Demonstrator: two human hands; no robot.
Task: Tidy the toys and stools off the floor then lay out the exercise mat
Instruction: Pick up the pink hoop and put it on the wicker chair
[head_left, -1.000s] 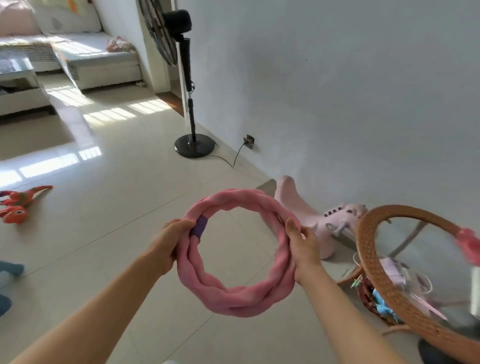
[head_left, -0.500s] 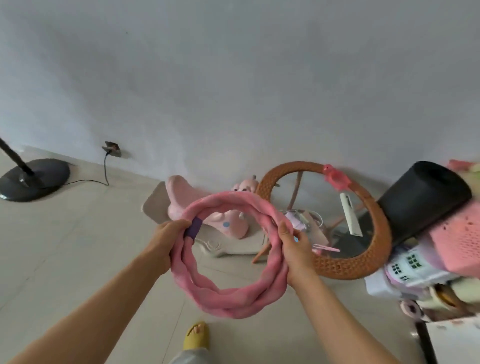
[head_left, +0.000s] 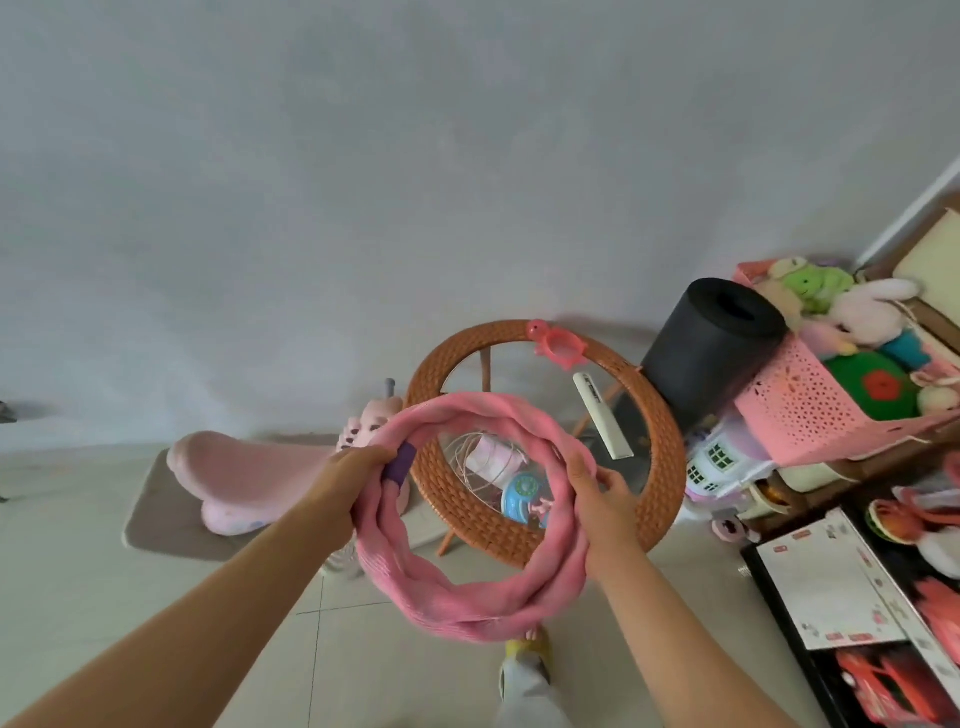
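Observation:
A pink twisted fabric ring (head_left: 457, 603) with a purple band hangs in front of me, held by both hands. My left hand (head_left: 348, 480) grips its left side by the purple band. My right hand (head_left: 602, 493) grips its right side. Behind the ring stands a round wicker table with a glass top (head_left: 660, 415). A rolled black exercise mat (head_left: 711, 353) stands upright to the right of the table. A pink plastic stool or toy chair (head_left: 234, 478) lies on the floor at the left.
A pink perforated basket (head_left: 800, 415) full of plush toys stands at the right, against a toy house (head_left: 717, 457). Boxes and red toys (head_left: 893, 623) crowd the lower right. A white remote (head_left: 602, 415) lies on the glass. A grey mat lies under the pink stool; the wall is close ahead.
My view has swung right, away from the fan and open floor toward the wicker table and toy pile. Both hands keep the same hold on the pink ring, now over the table.

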